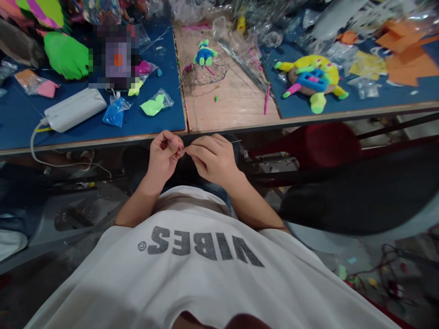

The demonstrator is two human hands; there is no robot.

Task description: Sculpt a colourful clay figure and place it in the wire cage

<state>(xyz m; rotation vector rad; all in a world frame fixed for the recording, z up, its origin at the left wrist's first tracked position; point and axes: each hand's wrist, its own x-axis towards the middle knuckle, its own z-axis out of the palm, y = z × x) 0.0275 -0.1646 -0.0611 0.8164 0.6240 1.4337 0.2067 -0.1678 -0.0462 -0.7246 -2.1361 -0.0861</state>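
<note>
Just below the front edge of a cluttered craft table [154, 125], two bare hands are working close together in front of a white shirt [206, 292]. The left hand [165, 155] is pinching with thumb and curled fingertips; the right hand [216, 157] is also pinching, its remaining fingers loosely bent. Both are apparently gripping a thin wire [236, 141], one end of which is showing past the right knuckles, though the detail at the fingertips is too small to tell. Ahead, a blue-and-green figure [205, 55] is standing by a wire frame [219, 78]. The step in hand is seemingly fine fingertip work on the wire; the next move is probably calling for a steady left pinch and small, careful right-hand adjustments.
</note>
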